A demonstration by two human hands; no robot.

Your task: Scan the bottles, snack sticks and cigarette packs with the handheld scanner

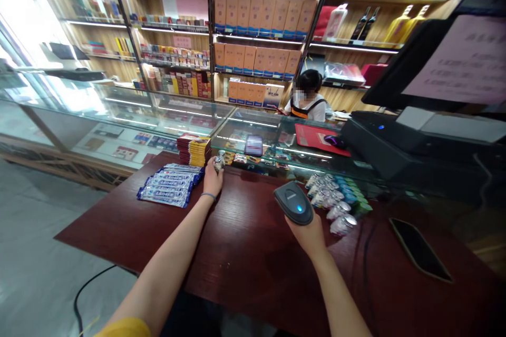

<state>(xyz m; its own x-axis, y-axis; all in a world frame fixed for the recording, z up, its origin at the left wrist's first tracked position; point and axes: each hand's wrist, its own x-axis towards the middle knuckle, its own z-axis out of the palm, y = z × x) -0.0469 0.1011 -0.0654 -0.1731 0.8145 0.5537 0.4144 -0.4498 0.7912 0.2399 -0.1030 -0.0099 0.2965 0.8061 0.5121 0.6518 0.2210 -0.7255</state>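
My left hand (pixel 213 179) reaches to the far edge of the dark red tabletop, its fingers closed around a small can (pixel 217 164). Another small can (pixel 222 155) stands right behind it. Blue and white packets (pixel 168 185) lie fanned out to the left of that hand, with a stack of yellow and maroon packs (pixel 193 150) behind them. In my right hand (pixel 310 231) is a black barcode scanner (pixel 293 202) with a blue light, held above the table. Several silver-topped cans (pixel 330 197) and green-blue packages (pixel 351 192) stand in rows to its right.
A phone (pixel 419 250) lies on the tabletop (pixel 245 253) at the right. Beyond runs a glass counter (pixel 190 113), with a red mat (pixel 316 138) on it. A black monitor and printer (pixel 419 131) crowd the right side. A person (pixel 316 108) sits behind the counter.
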